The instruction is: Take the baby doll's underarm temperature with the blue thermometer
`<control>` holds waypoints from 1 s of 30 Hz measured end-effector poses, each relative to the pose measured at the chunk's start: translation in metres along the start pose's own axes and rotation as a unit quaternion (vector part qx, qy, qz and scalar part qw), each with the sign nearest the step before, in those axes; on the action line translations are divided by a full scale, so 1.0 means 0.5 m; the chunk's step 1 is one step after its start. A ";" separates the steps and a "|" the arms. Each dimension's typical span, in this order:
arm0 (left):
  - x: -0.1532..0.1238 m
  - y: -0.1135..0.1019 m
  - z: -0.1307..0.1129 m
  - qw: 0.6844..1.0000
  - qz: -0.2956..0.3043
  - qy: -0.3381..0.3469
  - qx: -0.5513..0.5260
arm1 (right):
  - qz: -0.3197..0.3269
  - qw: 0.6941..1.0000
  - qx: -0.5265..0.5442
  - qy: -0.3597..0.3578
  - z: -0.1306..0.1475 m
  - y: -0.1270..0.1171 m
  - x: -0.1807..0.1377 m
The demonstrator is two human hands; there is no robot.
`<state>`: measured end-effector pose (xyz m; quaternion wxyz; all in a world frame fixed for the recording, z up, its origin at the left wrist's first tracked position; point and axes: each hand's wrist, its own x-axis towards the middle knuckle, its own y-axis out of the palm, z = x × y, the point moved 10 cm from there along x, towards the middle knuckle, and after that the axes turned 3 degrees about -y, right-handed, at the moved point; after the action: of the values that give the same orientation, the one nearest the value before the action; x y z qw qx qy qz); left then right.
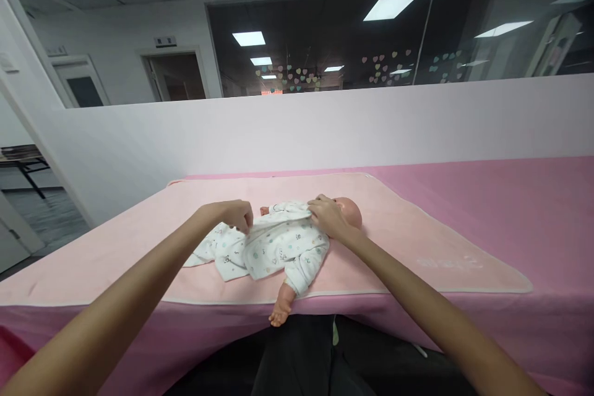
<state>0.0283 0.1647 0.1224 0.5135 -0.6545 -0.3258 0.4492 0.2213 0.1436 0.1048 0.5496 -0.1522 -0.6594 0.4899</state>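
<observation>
A baby doll (349, 210) lies on its back with its head to the right, one bare arm (282, 304) reaching over the table's near edge. It wears a white printed baby top (283, 247) and similar printed pants (204, 250). My left hand (237, 216) is closed in a pinch on the top's lower front edge, which is pulled into a taut fold. At the collar my right hand (327, 215) has its fingers bent onto the top near the doll's neck. It covers part of the doll's face.
Under the doll is a peach towel (399, 260) with a white edge, spread over a pink table cover (533, 223). A low white wall (288, 136) with glass above stands behind. At far left a doorway shows a dark table (28, 164).
</observation>
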 end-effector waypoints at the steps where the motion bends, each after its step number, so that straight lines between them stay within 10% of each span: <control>1: -0.005 0.014 -0.003 0.999 0.050 -0.001 -0.017 | -0.028 0.999 -0.003 -0.028 0.004 -0.005 -0.019; 3: 0.006 0.006 -0.026 0.997 0.057 0.028 -0.041 | -0.091 0.995 0.002 -0.048 -0.006 -0.019 -0.049; 8: 0.115 -0.075 -0.040 0.960 -0.245 0.021 -0.132 | -0.233 0.962 0.092 0.107 -0.148 -0.050 -0.075; 12: 0.203 0.003 -0.024 0.936 -0.321 -0.038 -0.141 | -0.269 0.871 0.291 0.291 -0.297 0.001 -0.116; 19: 0.253 0.092 0.003 0.951 -0.288 -0.070 -0.093 | -0.224 0.748 0.514 0.356 -0.338 0.097 -0.162; 24: 0.255 0.095 0.030 0.945 -0.285 -0.124 -0.104 | -0.236 0.571 0.665 0.419 -0.350 0.142 -0.185; 30: 0.259 0.107 0.046 0.940 -0.268 -0.177 -0.112 | -0.266 0.540 0.678 0.422 -0.373 0.151 -0.192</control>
<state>0.0551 0.2746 0.0362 0.4722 -0.5064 -0.6229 0.3641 0.3921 0.1977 -0.0273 0.8083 0.2590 0.1681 0.5013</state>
